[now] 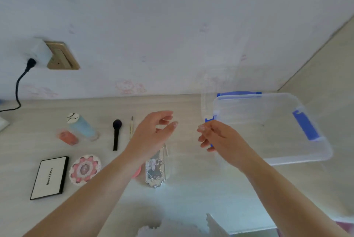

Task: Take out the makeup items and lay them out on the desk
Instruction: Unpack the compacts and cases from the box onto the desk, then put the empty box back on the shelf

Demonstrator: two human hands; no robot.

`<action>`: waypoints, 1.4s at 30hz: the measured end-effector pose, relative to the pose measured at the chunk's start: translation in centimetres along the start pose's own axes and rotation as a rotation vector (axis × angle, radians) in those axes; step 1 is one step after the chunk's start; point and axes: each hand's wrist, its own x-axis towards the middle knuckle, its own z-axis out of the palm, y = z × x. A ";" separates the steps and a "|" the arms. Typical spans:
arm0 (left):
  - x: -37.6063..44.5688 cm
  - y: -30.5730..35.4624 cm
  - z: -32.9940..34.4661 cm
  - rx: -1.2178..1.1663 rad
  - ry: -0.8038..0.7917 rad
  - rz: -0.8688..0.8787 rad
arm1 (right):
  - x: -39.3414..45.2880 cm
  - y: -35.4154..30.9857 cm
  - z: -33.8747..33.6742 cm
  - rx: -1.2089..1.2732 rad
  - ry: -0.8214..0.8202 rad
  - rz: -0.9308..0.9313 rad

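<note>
Several makeup items lie on the pale desk (191, 189): a light blue tube (82, 127), a small orange bottle (67, 137), a black brush (116, 135), a thin pencil (131, 127), a white boxed palette (49, 177), a round pink compact (85, 168) and a silver ornate case (155, 170). My left hand (153, 131) hovers above the silver case, fingers apart, holding nothing. My right hand (218, 137) is curled on the edge of a see-through lid (207, 99) that stands upright beside the clear box (306, 158) with blue latches. Nothing shows inside the box.
A wall rises right behind the desk, with a brass socket (63, 57), a white plug adapter (41, 52) and a black cable (18, 87) at the left. Something white and ruffled (172, 228) sits at the near edge. A side panel closes the right.
</note>
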 end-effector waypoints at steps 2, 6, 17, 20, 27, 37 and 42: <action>0.9 1.6 1.5 0.020 -0.020 0.018 | -0.4 0.0 -2.2 0.041 0.042 0.003; 2.3 3.8 5.0 -0.016 0.015 -0.018 | -1.0 0.8 -7.3 0.069 0.065 0.012; 6.2 6.0 12.5 -0.166 0.181 -0.205 | 2.0 2.7 -21.0 0.122 0.194 -0.082; 7.8 6.5 13.6 -0.138 0.259 -0.225 | 4.6 3.7 -24.3 -0.023 0.322 -0.132; 11.9 5.4 14.3 -0.224 0.196 -0.456 | 10.5 6.7 -28.2 -0.093 0.248 0.161; 14.4 3.7 14.9 -0.333 0.110 -0.646 | 12.9 8.0 -28.2 -0.113 0.120 0.338; 14.2 4.2 14.8 -0.344 0.149 -0.583 | 12.6 7.7 -28.0 -0.071 0.175 0.307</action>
